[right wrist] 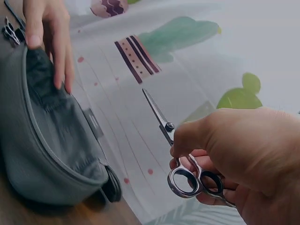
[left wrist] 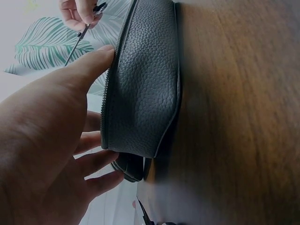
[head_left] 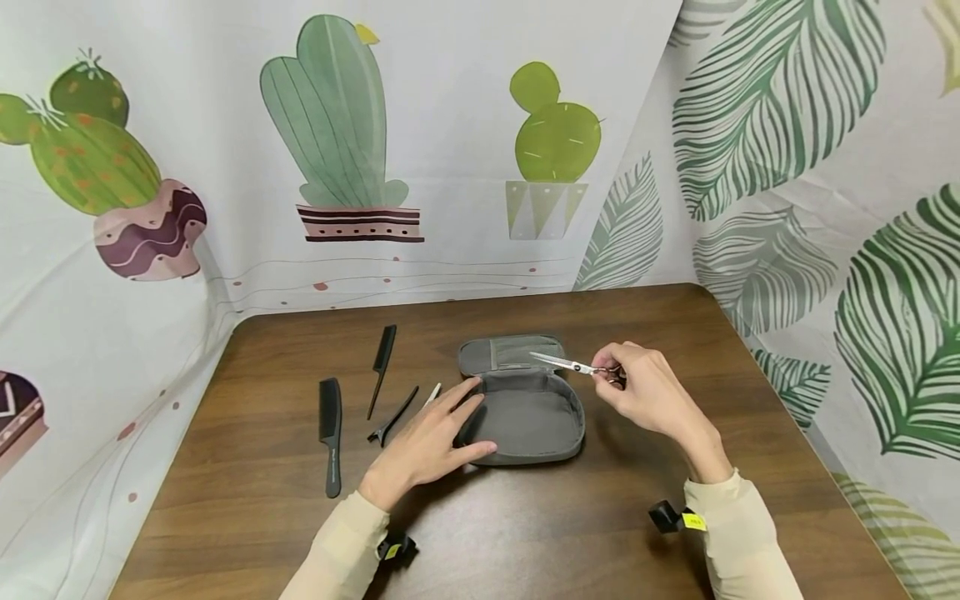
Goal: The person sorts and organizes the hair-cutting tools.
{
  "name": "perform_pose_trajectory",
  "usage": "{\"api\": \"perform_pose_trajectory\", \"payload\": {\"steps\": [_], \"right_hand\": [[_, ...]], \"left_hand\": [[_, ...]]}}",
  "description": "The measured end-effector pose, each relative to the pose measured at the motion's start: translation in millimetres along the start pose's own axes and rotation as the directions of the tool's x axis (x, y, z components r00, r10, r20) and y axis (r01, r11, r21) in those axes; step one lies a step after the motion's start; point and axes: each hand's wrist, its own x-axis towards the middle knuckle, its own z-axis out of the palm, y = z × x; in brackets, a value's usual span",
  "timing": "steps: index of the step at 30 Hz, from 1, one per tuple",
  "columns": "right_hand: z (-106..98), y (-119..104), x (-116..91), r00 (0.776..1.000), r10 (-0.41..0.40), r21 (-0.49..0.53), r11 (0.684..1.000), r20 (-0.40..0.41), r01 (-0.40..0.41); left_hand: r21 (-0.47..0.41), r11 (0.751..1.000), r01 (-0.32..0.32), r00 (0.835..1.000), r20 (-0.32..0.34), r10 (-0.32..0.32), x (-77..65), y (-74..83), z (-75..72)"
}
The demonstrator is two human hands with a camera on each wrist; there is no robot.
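A pair of silver thinning scissors (head_left: pixel 564 362) is pinched by the handles in my right hand (head_left: pixel 651 387), blades pointing left above the case's right back corner. One toothed blade (right wrist: pixel 154 108) shows in the right wrist view. My left hand (head_left: pixel 431 437) spreads over the left side of a grey zip case (head_left: pixel 528 457). Its thumb lies at the front rim and its fingers rest along the left rim. The case stands unzipped with its lid (head_left: pixel 525 348) folded back and a bare lining inside. In the left wrist view, the case's pebbled outer wall (left wrist: pixel 147 79) shows.
Left of the case lie a wide black comb (head_left: pixel 330 437), a tail comb (head_left: pixel 383 354) and a black hair clip (head_left: pixel 393 418). Another pair of scissors (right wrist: pixel 10 32) lies beside my left hand, mostly hidden in the head view. Printed curtains hang behind the wooden table (head_left: pixel 247 400).
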Motion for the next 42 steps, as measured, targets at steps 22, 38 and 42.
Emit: {"api": "perform_pose_trajectory", "payload": {"steps": [22,38,42], "right_hand": [[14.8,-29.3,3.9,0.994,-0.064,0.049,0.997,0.094,0.059],[19.9,-53.2,1.5,0.982,-0.127,0.067,0.991,0.141,0.119],[20.8,-56.4,1.5,0.979,-0.133,0.067,0.99,0.155,0.124]], "left_hand": [[0.051,0.995,-0.086,0.967,-0.235,0.095,11.2,13.6,-14.7],[0.283,0.939,-0.194,0.886,-0.361,0.292,28.4,47.4,-14.2],[0.338,0.922,-0.19,0.875,-0.369,0.315,27.5,50.5,-12.6]]}}
